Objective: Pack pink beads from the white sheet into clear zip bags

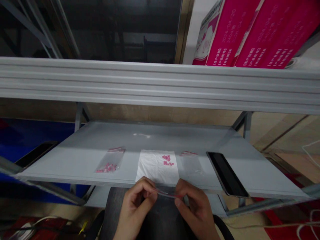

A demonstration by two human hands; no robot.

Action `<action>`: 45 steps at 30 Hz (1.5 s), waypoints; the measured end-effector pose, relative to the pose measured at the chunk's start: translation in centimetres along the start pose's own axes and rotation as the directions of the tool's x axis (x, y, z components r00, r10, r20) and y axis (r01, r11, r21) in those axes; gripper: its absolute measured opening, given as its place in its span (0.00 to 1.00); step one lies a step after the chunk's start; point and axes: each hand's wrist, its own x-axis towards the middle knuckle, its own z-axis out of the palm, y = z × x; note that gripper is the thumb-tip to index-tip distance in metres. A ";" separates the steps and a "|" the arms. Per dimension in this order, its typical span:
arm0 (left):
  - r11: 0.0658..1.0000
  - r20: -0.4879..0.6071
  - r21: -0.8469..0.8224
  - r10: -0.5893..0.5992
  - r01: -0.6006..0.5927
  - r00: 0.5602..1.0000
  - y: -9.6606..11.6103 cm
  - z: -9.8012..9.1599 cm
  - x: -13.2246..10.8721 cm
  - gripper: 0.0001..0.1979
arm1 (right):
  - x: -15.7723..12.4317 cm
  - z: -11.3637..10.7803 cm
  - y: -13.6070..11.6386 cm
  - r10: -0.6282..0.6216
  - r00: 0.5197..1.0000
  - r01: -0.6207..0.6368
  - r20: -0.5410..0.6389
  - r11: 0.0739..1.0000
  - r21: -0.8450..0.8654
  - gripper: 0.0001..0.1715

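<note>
L hand point(137, 205) & R hand point(193, 206) each pinch one end of a clear red-edged bag point(165, 193), thumb vs. fingers, just in front of the white sheet point(148, 166) on the table point(205, 136). Pink beads point(166, 158) on sheet's R half. L of sheet: bead bag point(110, 161). R of sheet: flat zip bag point(192, 164), then dark phone point(226, 175) farther R.

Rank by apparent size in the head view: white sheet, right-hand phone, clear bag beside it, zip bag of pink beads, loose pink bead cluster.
1. White sheet
2. Right-hand phone
3. Clear bag and zip bag of pink beads: too alike to rank
4. Loose pink bead cluster
</note>
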 end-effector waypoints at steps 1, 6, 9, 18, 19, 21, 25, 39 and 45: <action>1.000 -0.009 0.011 0.011 -0.011 1.000 -0.1 0.0 -0.1 0.17 | 0.1 -0.1 -0.2 -0.031 1.000 0.031 0.005 1.000 0.000 0.10; 0.994 -0.040 0.086 0.076 -0.072 0.996 0.2 0.1 -0.3 0.19 | 0.5 -0.4 -1.0 -0.110 0.994 0.110 0.008 0.994 -0.010 0.09; 0.985 -0.030 0.109 0.136 -0.132 0.990 0.5 0.2 -0.3 0.18 | 0.3 -0.8 -1.0 -0.107 0.994 0.107 0.018 0.993 -0.046 0.08; 0.966 -0.084 0.153 0.222 -0.208 0.971 0.3 1.1 -0.4 0.11 | 1.3 -0.2 -1.1 -0.053 0.998 0.059 0.046 0.989 -0.134 0.23; 0.962 -0.085 0.164 0.233 -0.217 0.969 0.2 1.2 -0.5 0.10 | 1.6 0.1 -1.3 -0.055 0.997 0.060 0.054 0.992 -0.106 0.20; 0.954 -0.087 0.188 0.252 -0.232 0.964 0.1 1.4 -0.5 0.09 | 2.1 0.7 -1.6 -0.054 0.996 0.059 0.065 0.996 -0.067 0.14; 0.935 -0.098 0.243 0.290 -0.260 0.952 0.1 1.4 -0.3 0.08 | 2.5 1.4 -1.7 -0.053 0.998 0.055 0.028 0.998 -0.044 0.09; 0.902 -0.076 0.305 0.344 -0.306 0.936 0.3 1.5 -0.4 0.07 | 2.7 1.2 -1.4 -0.048 0.999 0.049 0.024 0.998 -0.029 0.08; 0.917 -0.117 0.292 0.316 -0.271 0.942 0.5 1.3 -0.1 0.08 | 2.4 0.6 -0.8 -0.019 1.000 0.019 -0.013 1.000 0.003 0.08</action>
